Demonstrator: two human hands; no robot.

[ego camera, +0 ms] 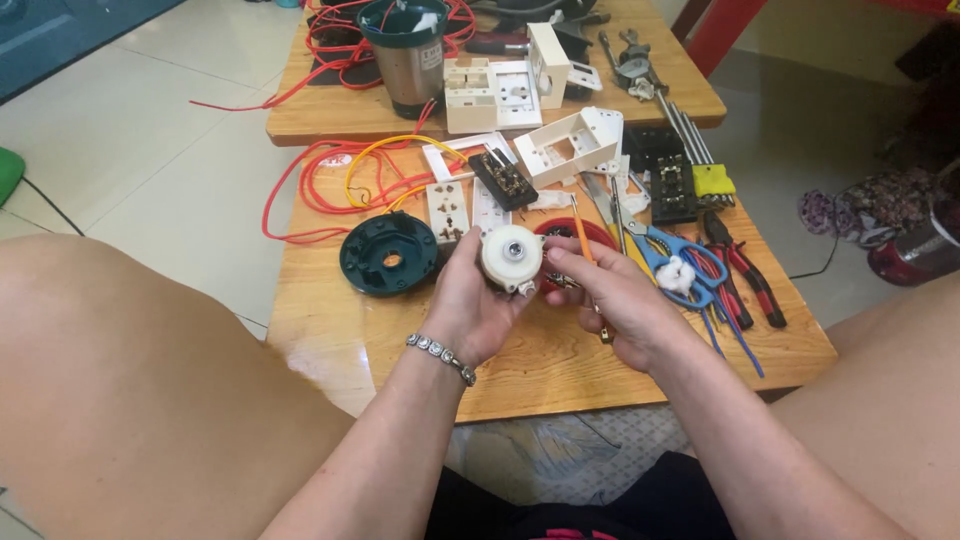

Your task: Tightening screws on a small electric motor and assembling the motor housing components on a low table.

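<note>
From the head view, a small white round motor point(512, 256) is pinched in the left hand point(468, 300) at centre. A thin orange tool point(582, 238) is gripped by the right hand point(618, 300) at 3 o'clock. The dark green base point(387, 254) at 9 o'clock lies already separated; reassembly seems not yet done.

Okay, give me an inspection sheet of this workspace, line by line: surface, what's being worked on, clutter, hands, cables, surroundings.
Surface: two low wooden tables, one behind the other, glossy tops.
Job's things: small white round motor-like part in left hand; thin orange-handled tool in right hand.
Clutter: dark green round base, white socket plates, white plastic housings, blue scissors, red-handled pliers, steel jug.
Hands: both fingers closed on their items; bracelet on left wrist.
Cables: red and yellow wires looped across both tables.
Surroundings: pale tiled floor.
</note>
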